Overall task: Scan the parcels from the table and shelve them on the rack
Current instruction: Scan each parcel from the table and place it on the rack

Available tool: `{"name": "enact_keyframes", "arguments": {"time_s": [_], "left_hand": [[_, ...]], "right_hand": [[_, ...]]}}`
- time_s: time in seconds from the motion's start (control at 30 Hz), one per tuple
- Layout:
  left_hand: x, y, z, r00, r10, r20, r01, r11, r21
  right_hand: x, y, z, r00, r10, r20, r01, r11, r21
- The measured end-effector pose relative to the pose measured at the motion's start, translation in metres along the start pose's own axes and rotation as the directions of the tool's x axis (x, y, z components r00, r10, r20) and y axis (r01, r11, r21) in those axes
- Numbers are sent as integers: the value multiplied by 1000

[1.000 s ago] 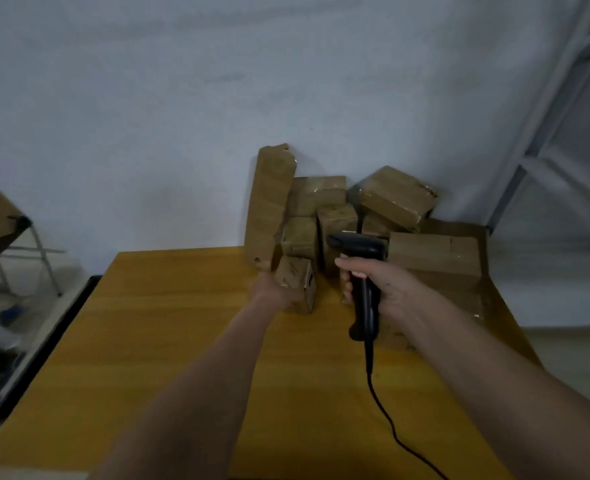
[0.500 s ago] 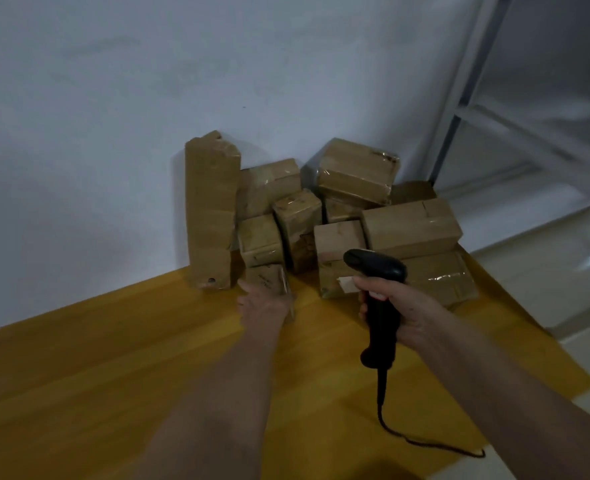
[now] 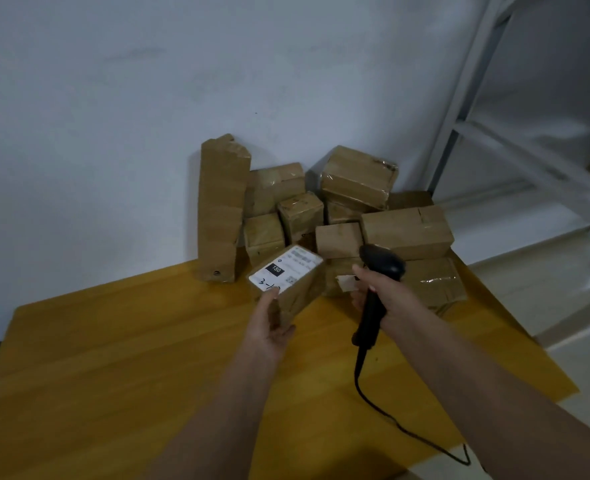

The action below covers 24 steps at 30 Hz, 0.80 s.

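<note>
While the left hand [image 3: 271, 327] holds a small cardboard parcel [image 3: 291, 284] lifted above the wooden table [image 3: 113, 358], its thumb presses against the near edge of the parcel's top and its fingers curl underneath. The parcel is tilted so its white shipping label [image 3: 284, 268] faces up toward the camera; a black patch reading "150" and some handwriting show on the label. Just to the right, the right hand [image 3: 387, 296] wraps its fingers around the grip of a black handheld scanner [image 3: 378, 289], with the scanner's head near the parcel but not touching it. A black cable [image 3: 390, 415] trails from the scanner's base across the table toward the near right edge. Behind both hands, a pile of brown taped parcels [image 3: 359, 209] sits at the far side of the table against a pale wall [image 3: 148, 81], with one tall narrow box [image 3: 220, 209] standing upright at the left of the pile. A white metal rack [image 3: 515, 140] stands to the right, beyond the table.
</note>
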<state>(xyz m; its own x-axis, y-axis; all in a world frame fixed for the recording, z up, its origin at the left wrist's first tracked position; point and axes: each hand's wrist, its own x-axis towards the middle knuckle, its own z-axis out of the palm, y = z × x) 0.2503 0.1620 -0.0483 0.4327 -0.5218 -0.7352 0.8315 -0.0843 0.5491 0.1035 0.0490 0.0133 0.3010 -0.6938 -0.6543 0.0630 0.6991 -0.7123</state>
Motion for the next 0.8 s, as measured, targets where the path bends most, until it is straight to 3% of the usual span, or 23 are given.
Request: {"name": "enact_keyframes", "arguments": {"time_s": [0.23,0.4,0.53,0.67,0.8], "left_hand": [[-53,-28,20,978,95,183,-56,977,-207],[-77,-45,43,931,183,316,-144,979,-144],[-84,-49,56,921,224,320,-176,969,-171],[-92,-49,63,906,220,363,-191,975,-115],[-95,-26,51,919,143,366,-207,968,141]], "right_hand": [[-23,-2,13,993,-81,89,82,997,-6],[-41,-9,11,969,-127,211,137,990,-29],[-51,-24,3,953,-183,242,209,974,-88],[-62,-37,-4,944,-197,266,242,958,-151],[-68,-54,-20,935,-196,297,269,936,-229]]}}
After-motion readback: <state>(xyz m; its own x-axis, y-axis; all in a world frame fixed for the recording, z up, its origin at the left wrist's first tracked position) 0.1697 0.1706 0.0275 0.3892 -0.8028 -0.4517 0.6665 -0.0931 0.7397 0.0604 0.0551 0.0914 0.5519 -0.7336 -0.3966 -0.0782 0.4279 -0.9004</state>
